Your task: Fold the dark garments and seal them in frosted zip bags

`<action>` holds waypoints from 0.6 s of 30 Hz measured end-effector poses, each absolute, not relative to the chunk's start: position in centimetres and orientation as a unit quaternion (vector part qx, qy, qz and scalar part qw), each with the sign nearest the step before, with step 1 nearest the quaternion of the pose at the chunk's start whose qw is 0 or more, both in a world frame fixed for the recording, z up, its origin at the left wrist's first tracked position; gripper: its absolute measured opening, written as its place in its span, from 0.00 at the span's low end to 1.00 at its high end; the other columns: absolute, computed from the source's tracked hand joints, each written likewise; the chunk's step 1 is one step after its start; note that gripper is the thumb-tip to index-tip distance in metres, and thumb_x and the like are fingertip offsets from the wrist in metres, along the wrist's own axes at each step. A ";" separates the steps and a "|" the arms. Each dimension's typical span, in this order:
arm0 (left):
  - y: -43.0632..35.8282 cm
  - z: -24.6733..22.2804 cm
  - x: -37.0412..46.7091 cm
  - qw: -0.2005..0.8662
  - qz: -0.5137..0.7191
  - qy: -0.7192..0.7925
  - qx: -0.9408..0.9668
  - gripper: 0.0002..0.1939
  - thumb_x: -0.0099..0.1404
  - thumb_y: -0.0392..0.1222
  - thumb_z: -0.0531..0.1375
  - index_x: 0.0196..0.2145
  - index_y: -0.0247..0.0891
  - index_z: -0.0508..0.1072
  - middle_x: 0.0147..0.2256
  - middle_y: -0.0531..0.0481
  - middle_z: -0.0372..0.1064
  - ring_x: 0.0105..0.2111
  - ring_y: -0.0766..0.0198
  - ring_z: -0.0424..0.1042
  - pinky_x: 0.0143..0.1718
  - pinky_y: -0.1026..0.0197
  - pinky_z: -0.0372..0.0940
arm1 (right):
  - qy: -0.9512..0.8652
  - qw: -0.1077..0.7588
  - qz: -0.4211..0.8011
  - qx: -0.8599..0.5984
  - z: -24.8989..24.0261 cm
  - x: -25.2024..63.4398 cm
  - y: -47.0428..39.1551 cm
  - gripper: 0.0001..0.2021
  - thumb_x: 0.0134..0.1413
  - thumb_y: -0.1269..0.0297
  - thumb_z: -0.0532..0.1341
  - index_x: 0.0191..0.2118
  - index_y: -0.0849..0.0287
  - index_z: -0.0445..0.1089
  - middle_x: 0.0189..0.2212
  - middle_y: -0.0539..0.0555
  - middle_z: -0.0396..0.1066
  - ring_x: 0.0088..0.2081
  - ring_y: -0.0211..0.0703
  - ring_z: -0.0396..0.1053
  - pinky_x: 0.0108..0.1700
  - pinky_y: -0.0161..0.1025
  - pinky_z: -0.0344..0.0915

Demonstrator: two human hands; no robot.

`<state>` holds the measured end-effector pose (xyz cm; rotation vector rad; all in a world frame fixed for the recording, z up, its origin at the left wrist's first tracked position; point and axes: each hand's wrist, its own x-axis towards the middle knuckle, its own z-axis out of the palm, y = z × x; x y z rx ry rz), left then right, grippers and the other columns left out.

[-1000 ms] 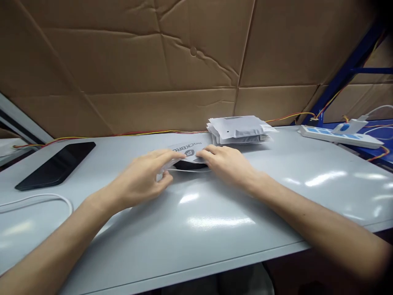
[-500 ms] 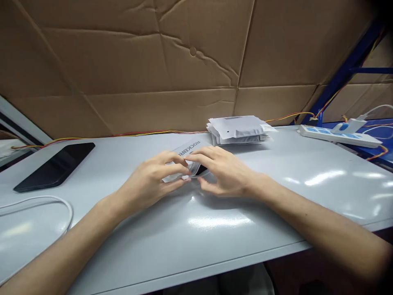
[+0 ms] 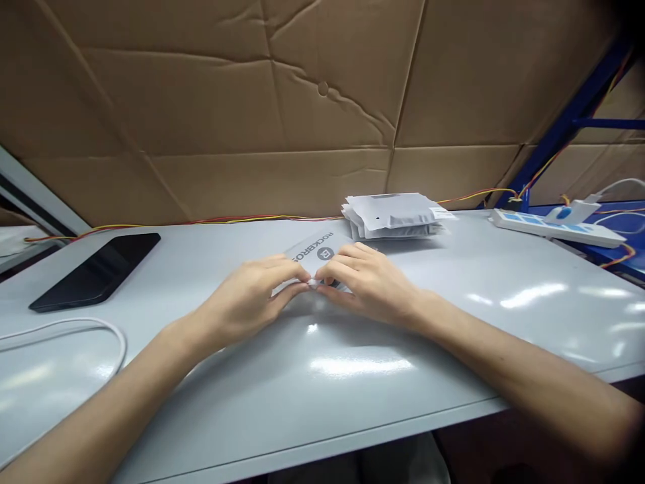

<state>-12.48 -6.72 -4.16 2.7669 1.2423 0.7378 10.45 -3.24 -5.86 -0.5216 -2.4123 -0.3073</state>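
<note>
1. Packet [image 3: 308,254], pale with dark lettering, lies on the bench [image 3: 302,403] in front of me, between my hands, its near edge towards me; perhaps I have it there because both hands reach that edge easily.
2. My left hand [image 3: 246,292] pinches the near edge between thumb and forefinger; the low grip probably steadies that edge against the bench.
3. My right hand [image 3: 375,286] pinches the same edge just beside the left, tips nearly meeting, likely so both work one short stretch. Something dark shows by these fingers; I cannot tell what.
4. To the far right, beyond my right hand, sits a stack of pale packets [image 3: 393,218], a little uneven, presumably set back to leave my wrists room.
5. On my left a black flat device [image 3: 95,272] lies flat, with a white cable [image 3: 121,339] curving nearer me.
6. A power strip [image 3: 554,227] lies at the far right, and red and yellow wires [image 3: 226,220] run along the cardboard [image 3: 226,107], apparently out of my way.
</note>
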 end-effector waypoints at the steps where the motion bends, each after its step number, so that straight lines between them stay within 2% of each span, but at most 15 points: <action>1: -6.7 -4.1 -12.4 0.011 0.239 0.396 0.887 0.09 0.71 0.40 0.55 0.40 0.42 0.75 0.36 0.53 0.76 0.33 0.64 0.74 0.34 0.63 0.65 | -0.917 0.324 -0.118 -0.199 -5.8 10.4 -3.2 0.10 0.67 0.61 0.57 0.38 0.60 0.73 0.30 0.53 0.74 0.33 0.41 0.64 0.37 0.39 0.57; 8: -7.1 -4.1 -12.0 0.009 0.249 0.369 0.895 0.09 0.72 0.41 0.55 0.38 0.41 0.75 0.32 0.52 0.74 0.34 0.62 0.71 0.34 0.60 0.65 | -0.916 0.332 -0.124 -0.187 -5.6 10.1 -3.7 0.12 0.68 0.61 0.56 0.36 0.60 0.72 0.31 0.53 0.75 0.33 0.41 0.65 0.37 0.39 0.58; 11: -7.3 -3.9 -11.9 -0.020 0.260 0.350 0.900 0.08 0.72 0.38 0.55 0.37 0.40 0.74 0.32 0.51 0.74 0.35 0.62 0.71 0.35 0.60 0.65 | -0.917 0.328 -0.139 -0.178 -5.5 10.2 -3.6 0.09 0.67 0.65 0.56 0.36 0.60 0.71 0.33 0.54 0.74 0.34 0.42 0.65 0.37 0.40 0.58; 14: -7.6 -3.4 -11.7 -0.060 0.286 0.317 0.902 0.06 0.70 0.35 0.57 0.36 0.40 0.74 0.32 0.51 0.74 0.34 0.62 0.71 0.36 0.59 0.66 | -0.913 0.328 -0.180 -0.162 -5.3 10.6 -3.5 0.07 0.65 0.69 0.56 0.35 0.59 0.69 0.34 0.55 0.74 0.35 0.42 0.65 0.37 0.41 0.57; 18: -8.0 -2.9 -11.4 -0.109 0.309 0.280 0.902 0.05 0.67 0.31 0.59 0.36 0.39 0.72 0.33 0.51 0.75 0.34 0.62 0.71 0.37 0.57 0.66 | -0.900 0.323 -0.250 -0.151 -4.9 11.6 -3.4 0.10 0.65 0.71 0.55 0.32 0.58 0.68 0.35 0.53 0.74 0.34 0.41 0.64 0.36 0.40 0.56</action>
